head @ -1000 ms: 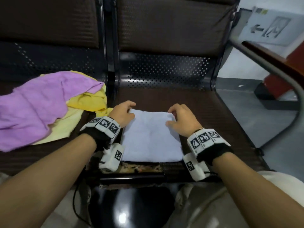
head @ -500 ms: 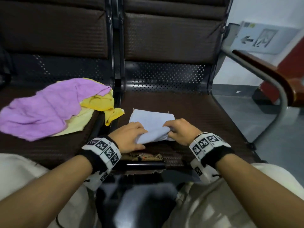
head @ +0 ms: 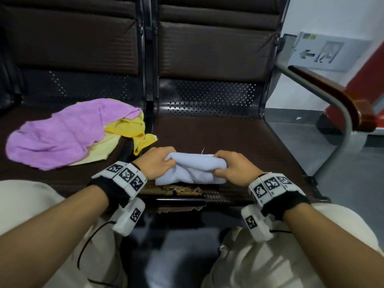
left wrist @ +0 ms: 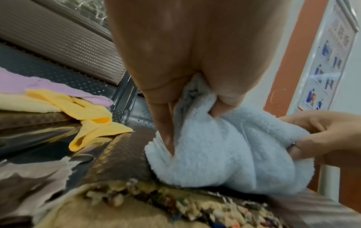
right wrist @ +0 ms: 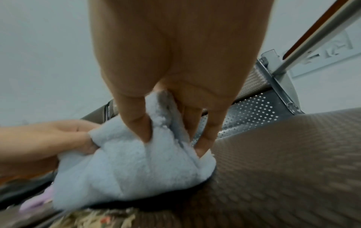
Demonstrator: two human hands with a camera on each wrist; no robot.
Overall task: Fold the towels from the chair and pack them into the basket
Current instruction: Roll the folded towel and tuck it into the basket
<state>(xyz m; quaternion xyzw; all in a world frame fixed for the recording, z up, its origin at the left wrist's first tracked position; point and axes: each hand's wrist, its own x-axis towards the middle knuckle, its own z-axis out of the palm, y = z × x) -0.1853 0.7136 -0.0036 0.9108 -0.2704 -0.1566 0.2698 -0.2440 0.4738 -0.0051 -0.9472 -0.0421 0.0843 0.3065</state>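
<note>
Both hands hold the light blue towel (head: 193,169), folded into a thick bundle, at the front edge of the bench seat (head: 239,142). Left hand (head: 154,165) grips the left end, fingers curled over the top and thumb tucked into the fabric; left wrist view confirms the fingertips (left wrist: 166,138) pressed into the pile. Right hand (head: 233,167) grips the right end the same way, thumb in front and fingers behind, with terry bunched between them (right wrist view). The lower edge of the bundle touches the seat; the upper part is gathered between the two hands.

To the left of the left hand, on the neighbouring seat: purple towel (head: 60,132) lying loose over a yellow towel (head: 133,129), both unfolded. A corner of the yellow one hangs toward the gap between the seats, near the left hand but apart from it.

Basket: not in any view.

Step in hand, as judged: the folding of the blue towel looks finished or nearly so, and the two-handed grip suits a lift for packing. The next move calls for keeping both ends pinched so the layers do not open, and carrying the bundle level to the basket, wherever it stands. Two towels are left to fold.
</note>
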